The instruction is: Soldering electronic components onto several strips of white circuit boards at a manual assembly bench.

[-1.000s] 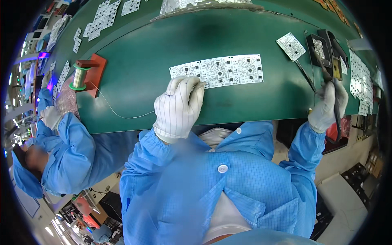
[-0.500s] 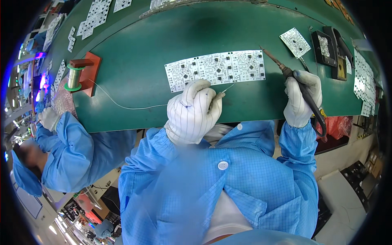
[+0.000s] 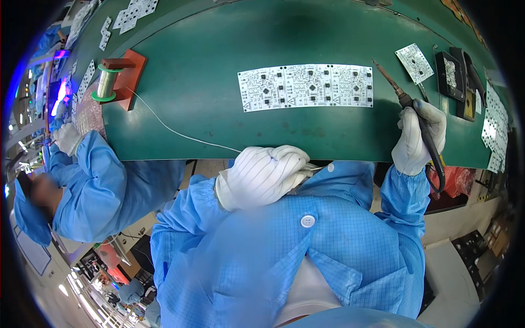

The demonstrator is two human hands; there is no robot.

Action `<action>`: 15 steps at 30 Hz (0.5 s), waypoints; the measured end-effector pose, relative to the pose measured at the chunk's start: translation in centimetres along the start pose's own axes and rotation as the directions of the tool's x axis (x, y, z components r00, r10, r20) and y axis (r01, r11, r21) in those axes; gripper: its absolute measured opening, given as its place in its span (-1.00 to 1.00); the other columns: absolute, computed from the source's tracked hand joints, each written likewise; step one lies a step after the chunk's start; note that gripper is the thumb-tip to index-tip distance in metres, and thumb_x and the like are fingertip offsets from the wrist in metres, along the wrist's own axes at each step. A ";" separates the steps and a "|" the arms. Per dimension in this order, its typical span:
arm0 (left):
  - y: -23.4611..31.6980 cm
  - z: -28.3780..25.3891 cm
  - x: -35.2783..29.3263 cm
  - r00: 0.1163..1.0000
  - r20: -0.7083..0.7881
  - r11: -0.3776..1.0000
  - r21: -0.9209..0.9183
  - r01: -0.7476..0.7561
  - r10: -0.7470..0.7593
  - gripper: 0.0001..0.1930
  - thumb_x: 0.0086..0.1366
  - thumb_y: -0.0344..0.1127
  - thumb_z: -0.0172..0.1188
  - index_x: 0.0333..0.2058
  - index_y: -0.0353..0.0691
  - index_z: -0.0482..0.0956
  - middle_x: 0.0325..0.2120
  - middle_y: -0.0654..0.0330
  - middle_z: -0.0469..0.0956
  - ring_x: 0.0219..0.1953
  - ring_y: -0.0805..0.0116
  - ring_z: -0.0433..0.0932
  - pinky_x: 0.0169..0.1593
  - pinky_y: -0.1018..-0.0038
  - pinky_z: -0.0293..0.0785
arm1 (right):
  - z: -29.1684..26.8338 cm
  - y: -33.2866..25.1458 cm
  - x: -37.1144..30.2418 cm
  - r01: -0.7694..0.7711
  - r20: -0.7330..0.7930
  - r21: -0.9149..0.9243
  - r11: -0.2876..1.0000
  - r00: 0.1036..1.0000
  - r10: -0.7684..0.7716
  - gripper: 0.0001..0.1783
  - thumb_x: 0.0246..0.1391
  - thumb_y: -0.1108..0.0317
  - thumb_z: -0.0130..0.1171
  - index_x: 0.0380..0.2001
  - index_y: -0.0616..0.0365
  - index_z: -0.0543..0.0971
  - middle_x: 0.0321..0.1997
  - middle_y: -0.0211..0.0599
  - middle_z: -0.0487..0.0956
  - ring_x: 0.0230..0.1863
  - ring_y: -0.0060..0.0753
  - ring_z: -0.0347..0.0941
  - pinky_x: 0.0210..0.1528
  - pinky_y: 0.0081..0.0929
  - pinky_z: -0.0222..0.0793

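My right hand [image 3: 419,136], in a white glove, grips a black-handled soldering iron [image 3: 426,143], its bare tip angled up and left beside the board panel. Gloved too, my left hand [image 3: 263,176] is closed at the table's front edge, close to my blue coat. Solder wire [image 3: 183,135] runs from the green-flanged spool [image 3: 106,83] into that hand; a short end seems to show past the fingertips. On the green table lies a white panel of three joined circuit boards [image 3: 308,87], flat, with small black chips. Neither hand touches it.
The spool sits on a red-brown holder [image 3: 131,82]. At right are a single circuit board [image 3: 414,63], a black iron stand [image 3: 454,76] and more board panels [image 3: 495,128]. On the left, a co-worker in blue [image 3: 104,186] reaches toward the table.
My left hand has drawn back from the panel's lower edge to the table's front edge, with the wire still in it. The right hand still holds the iron; the view has shifted slightly.
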State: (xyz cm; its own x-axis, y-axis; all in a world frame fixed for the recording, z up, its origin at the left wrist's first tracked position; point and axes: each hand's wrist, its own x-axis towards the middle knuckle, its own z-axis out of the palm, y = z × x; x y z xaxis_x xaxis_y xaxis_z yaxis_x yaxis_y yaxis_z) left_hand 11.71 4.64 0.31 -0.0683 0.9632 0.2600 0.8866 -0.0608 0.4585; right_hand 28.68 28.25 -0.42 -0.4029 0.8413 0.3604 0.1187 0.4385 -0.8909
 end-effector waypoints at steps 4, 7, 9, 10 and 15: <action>-0.1 -1.2 0.5 0.948 0.307 0.987 -0.106 0.123 -0.085 -0.84 0.14 -0.27 0.25 -0.36 -0.19 0.55 -0.38 0.20 0.59 -0.41 0.25 0.58 -0.35 0.40 0.50 | 0.2 0.1 0.0 0.039 -0.010 -0.044 0.998 0.999 -0.039 -0.82 0.07 0.51 0.17 -0.22 0.25 0.48 -0.43 -0.22 0.54 -0.52 -0.60 0.42 -0.45 -0.66 0.33; -0.4 -1.6 1.0 0.960 0.267 0.980 -0.155 0.125 -0.081 -0.86 0.16 -0.23 0.23 -0.42 -0.15 0.57 -0.44 0.24 0.56 -0.43 0.30 0.57 -0.40 0.43 0.49 | 0.4 -0.1 -0.1 0.010 -0.030 -0.035 0.999 0.999 -0.011 -0.83 0.08 0.51 0.17 -0.22 0.25 0.49 -0.43 -0.22 0.54 -0.52 -0.60 0.42 -0.47 -0.68 0.32; -0.8 -1.6 1.2 0.982 0.101 0.969 -0.173 0.177 -0.161 -0.88 0.17 -0.22 0.22 -0.45 -0.11 0.60 -0.45 0.29 0.56 -0.42 0.34 0.58 -0.43 0.45 0.51 | 0.7 -0.1 -0.1 -0.014 -0.048 -0.037 0.999 0.999 0.012 -0.83 0.08 0.51 0.17 -0.22 0.25 0.49 -0.42 -0.23 0.54 -0.52 -0.61 0.41 -0.47 -0.68 0.32; -1.0 -1.6 1.3 0.969 0.023 0.954 -0.175 0.246 -0.245 -0.90 0.15 -0.24 0.23 -0.45 -0.10 0.62 -0.42 0.31 0.60 -0.39 0.33 0.60 -0.43 0.45 0.54 | 0.8 -0.2 -0.1 -0.008 -0.053 -0.032 0.999 0.999 0.006 -0.84 0.09 0.52 0.16 -0.23 0.24 0.49 -0.42 -0.23 0.54 -0.52 -0.61 0.41 -0.48 -0.68 0.32; -3.8 -2.5 0.7 0.823 -0.328 0.885 -0.216 0.413 -0.464 -0.97 0.10 -0.45 0.24 -0.50 -0.24 0.61 -0.45 0.13 0.63 -0.48 0.23 0.62 -0.43 0.43 0.53 | 1.6 -0.9 0.1 0.108 -0.055 -0.046 0.993 0.992 -0.110 -0.81 0.14 0.48 0.12 -0.15 0.23 0.53 -0.38 -0.27 0.56 -0.51 -0.64 0.40 -0.49 -0.71 0.30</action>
State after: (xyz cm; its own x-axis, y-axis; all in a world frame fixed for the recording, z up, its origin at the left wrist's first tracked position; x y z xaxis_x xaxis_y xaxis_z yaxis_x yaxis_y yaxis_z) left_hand 7.11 4.91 0.85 -0.6180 0.7348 0.2795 0.6570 0.2875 0.6970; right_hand 27.05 27.41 -0.04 -0.3626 0.8041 0.4712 0.1166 0.5407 -0.8331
